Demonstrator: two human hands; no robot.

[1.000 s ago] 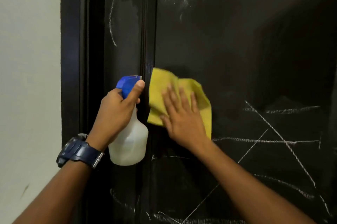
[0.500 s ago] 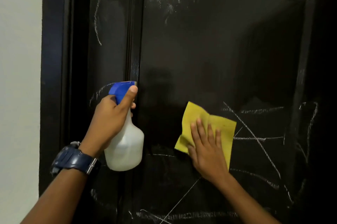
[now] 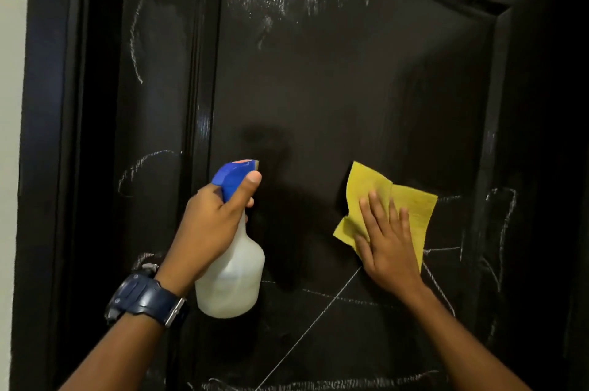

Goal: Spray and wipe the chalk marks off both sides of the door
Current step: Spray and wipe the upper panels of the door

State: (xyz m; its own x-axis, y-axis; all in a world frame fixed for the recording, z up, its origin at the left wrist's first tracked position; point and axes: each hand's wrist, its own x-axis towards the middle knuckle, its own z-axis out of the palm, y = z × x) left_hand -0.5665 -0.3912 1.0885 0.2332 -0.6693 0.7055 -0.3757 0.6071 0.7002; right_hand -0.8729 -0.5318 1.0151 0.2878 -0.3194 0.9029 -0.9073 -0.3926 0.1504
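Chalk lines (image 3: 318, 323) run toward seven o'clock below our flat right hand (image 3: 387, 244) pressing the cloth (image 3: 411, 209); left hand (image 3: 207, 231) grips the bottle (image 3: 232, 279).

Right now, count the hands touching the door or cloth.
1: the right hand presses the yellow cloth flat on the door. The left hand grips the spray bottle.

- My left hand (image 3: 210, 228) grips the spray bottle (image 3: 231, 279) by its neck, thumb on the blue head.
- My right hand (image 3: 387, 241) presses the yellow cloth (image 3: 411, 209) flat against the black door (image 3: 334, 88).
- Chalk marks (image 3: 322, 317) cross the panel below the cloth.
- A blue watch (image 3: 143, 298) sits on my left wrist.
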